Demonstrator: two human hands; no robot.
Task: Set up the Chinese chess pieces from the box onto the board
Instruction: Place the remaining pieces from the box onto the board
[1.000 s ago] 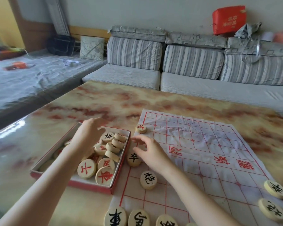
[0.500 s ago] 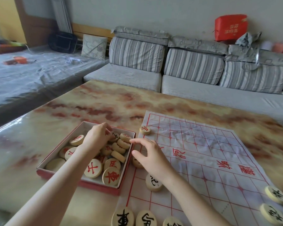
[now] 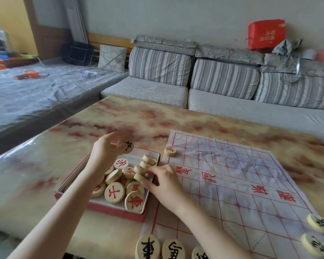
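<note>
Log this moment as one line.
left hand: holds black-marked piece above box | right hand: fingers on pieces in box, grip unclear | board: partly set

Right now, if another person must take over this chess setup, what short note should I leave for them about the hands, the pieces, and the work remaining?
Left hand: raised over the box, pinching a black-lettered piece.
Right hand: fingers among the pieces at the box's right wall; whether it grips one, I cannot tell.
Done: one red piece on the board, at its far left corner; black pieces along its near edge and by its near right corner.
Left: many red pieces lie in the box; most board points are bare.
</note>
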